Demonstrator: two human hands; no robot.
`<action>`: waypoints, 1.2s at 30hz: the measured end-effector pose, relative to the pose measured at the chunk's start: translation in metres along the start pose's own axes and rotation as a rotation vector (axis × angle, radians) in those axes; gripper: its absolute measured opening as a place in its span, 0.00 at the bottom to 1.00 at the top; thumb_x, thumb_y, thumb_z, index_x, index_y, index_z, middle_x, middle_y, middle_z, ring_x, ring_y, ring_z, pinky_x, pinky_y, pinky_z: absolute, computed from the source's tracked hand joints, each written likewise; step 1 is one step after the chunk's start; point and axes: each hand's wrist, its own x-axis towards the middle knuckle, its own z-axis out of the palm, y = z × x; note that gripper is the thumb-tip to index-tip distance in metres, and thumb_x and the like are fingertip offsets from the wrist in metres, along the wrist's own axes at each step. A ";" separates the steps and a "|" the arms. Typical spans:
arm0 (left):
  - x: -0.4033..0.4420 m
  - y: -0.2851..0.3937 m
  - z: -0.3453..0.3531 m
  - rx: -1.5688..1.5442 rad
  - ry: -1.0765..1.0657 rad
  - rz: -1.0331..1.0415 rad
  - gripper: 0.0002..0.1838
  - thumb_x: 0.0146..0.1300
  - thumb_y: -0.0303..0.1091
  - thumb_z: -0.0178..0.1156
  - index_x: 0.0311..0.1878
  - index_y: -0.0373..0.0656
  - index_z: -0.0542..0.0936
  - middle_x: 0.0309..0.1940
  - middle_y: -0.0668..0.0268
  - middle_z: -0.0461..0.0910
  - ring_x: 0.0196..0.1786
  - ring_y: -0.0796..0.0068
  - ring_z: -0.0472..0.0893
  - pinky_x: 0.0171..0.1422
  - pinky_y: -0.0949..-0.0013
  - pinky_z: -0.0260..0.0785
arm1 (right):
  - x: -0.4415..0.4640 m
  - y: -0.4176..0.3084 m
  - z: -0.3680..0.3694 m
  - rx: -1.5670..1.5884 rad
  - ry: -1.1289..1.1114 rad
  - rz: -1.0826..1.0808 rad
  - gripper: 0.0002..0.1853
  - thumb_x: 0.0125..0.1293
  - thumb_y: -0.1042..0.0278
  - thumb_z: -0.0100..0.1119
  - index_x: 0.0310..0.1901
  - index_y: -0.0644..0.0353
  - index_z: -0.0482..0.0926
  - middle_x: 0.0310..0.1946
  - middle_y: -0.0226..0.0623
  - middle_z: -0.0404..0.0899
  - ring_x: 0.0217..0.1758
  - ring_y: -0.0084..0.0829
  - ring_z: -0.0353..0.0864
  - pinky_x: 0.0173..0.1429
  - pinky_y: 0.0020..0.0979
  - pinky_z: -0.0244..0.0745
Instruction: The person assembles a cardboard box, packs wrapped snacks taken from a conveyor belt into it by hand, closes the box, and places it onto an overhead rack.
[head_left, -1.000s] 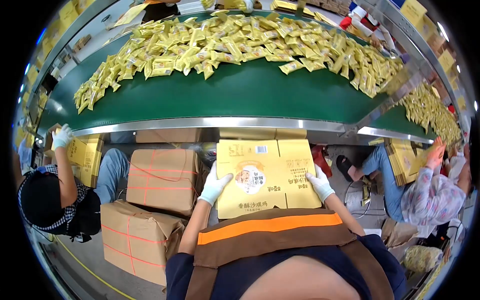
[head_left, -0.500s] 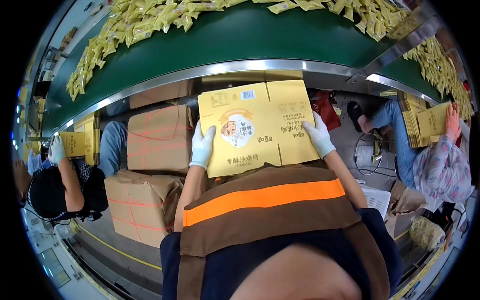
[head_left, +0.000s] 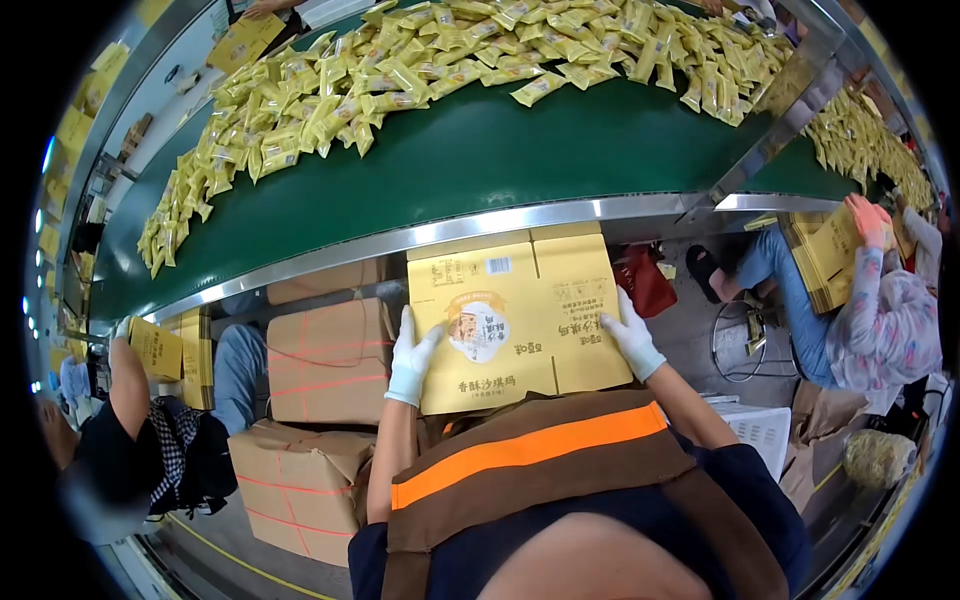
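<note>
A flat yellow printed carton point(head_left: 520, 320) lies in front of my body, with a barcode, a round picture and dark lettering on its upper face. My left hand point(head_left: 412, 355), in a white glove, grips its left edge with the thumb on top. On the opposite edge my right hand point(head_left: 633, 338), also gloved, holds it the same way. The fingers beneath the carton are hidden. Its far edge is close to the metal rim point(head_left: 480, 230) of the conveyor. Whether other cartons lie under it, I cannot tell.
Many yellow wrapped snack packets point(head_left: 400, 80) cover the far part of the green belt point(head_left: 480, 150). Brown parcels point(head_left: 330, 360) with red straps stand at my left. A person point(head_left: 880, 310) at right and another point(head_left: 140, 430) at left have yellow cartons. A red bag point(head_left: 645, 280) lies beyond my right hand.
The view has tilted up, so more of the belt and packets shows and the carton appears lower. Both my hands keep their hold. The right-hand co-worker's gloved hand has shifted over their cartons.
</note>
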 end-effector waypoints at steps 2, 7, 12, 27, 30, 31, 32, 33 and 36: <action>0.010 -0.019 -0.011 0.107 -0.102 0.172 0.31 0.65 0.38 0.62 0.68 0.31 0.70 0.65 0.52 0.73 0.68 0.65 0.70 0.73 0.66 0.59 | -0.010 -0.017 -0.001 0.126 -0.031 -0.050 0.39 0.67 0.65 0.58 0.76 0.63 0.53 0.68 0.50 0.68 0.70 0.38 0.69 0.72 0.34 0.62; -0.032 0.048 -0.008 -0.101 0.027 0.377 0.33 0.63 0.34 0.64 0.70 0.36 0.66 0.67 0.58 0.68 0.69 0.61 0.68 0.75 0.60 0.58 | -0.033 -0.077 -0.029 0.049 -0.049 -0.213 0.41 0.61 0.71 0.59 0.75 0.63 0.54 0.69 0.52 0.66 0.73 0.39 0.66 0.74 0.35 0.60; -0.022 0.092 -0.033 -0.462 -0.060 0.414 0.33 0.62 0.29 0.64 0.70 0.37 0.66 0.64 0.57 0.71 0.64 0.66 0.73 0.67 0.61 0.68 | -0.011 -0.160 -0.060 -0.490 0.554 -0.792 0.44 0.52 0.63 0.73 0.69 0.65 0.63 0.73 0.59 0.58 0.74 0.59 0.61 0.75 0.48 0.59; -0.021 0.044 0.005 -0.302 -0.222 0.195 0.21 0.69 0.29 0.54 0.63 0.32 0.71 0.58 0.58 0.78 0.58 0.70 0.78 0.64 0.68 0.69 | 0.009 -0.193 -0.024 -0.856 0.181 -1.064 0.08 0.55 0.65 0.69 0.34 0.53 0.79 0.31 0.33 0.77 0.39 0.36 0.79 0.46 0.39 0.71; -0.022 0.070 0.015 -0.202 -0.114 0.316 0.22 0.72 0.34 0.54 0.64 0.32 0.70 0.57 0.60 0.78 0.58 0.72 0.76 0.64 0.68 0.68 | 0.033 -0.209 -0.033 -0.547 0.240 -0.933 0.11 0.61 0.62 0.68 0.26 0.56 0.79 0.21 0.35 0.77 0.24 0.37 0.76 0.31 0.37 0.66; -0.020 0.088 0.021 -0.156 -0.054 0.395 0.23 0.73 0.35 0.53 0.65 0.31 0.69 0.56 0.60 0.78 0.58 0.72 0.76 0.64 0.68 0.68 | 0.035 -0.228 -0.031 -0.308 0.184 -0.864 0.12 0.62 0.63 0.66 0.26 0.59 0.79 0.20 0.37 0.77 0.22 0.38 0.75 0.30 0.36 0.66; -0.016 0.107 0.025 -0.175 -0.020 0.482 0.30 0.74 0.47 0.54 0.69 0.33 0.67 0.58 0.60 0.76 0.60 0.70 0.74 0.66 0.66 0.66 | 0.032 -0.250 -0.028 -0.075 0.125 -0.784 0.13 0.64 0.63 0.64 0.26 0.61 0.78 0.19 0.39 0.76 0.21 0.39 0.73 0.28 0.34 0.67; -0.014 0.126 0.042 -0.348 -0.014 0.654 0.41 0.71 0.62 0.51 0.71 0.34 0.64 0.61 0.58 0.74 0.63 0.67 0.72 0.69 0.61 0.63 | 0.021 -0.275 -0.028 0.025 -0.103 -0.724 0.12 0.67 0.64 0.59 0.28 0.61 0.79 0.20 0.42 0.78 0.22 0.41 0.73 0.30 0.33 0.69; -0.033 0.189 0.057 -0.707 -0.010 0.483 0.53 0.62 0.76 0.50 0.74 0.36 0.61 0.63 0.54 0.73 0.66 0.62 0.71 0.73 0.58 0.58 | 0.036 -0.301 -0.014 -0.377 -0.836 -0.803 0.11 0.67 0.62 0.57 0.33 0.59 0.81 0.25 0.44 0.81 0.26 0.44 0.77 0.33 0.36 0.72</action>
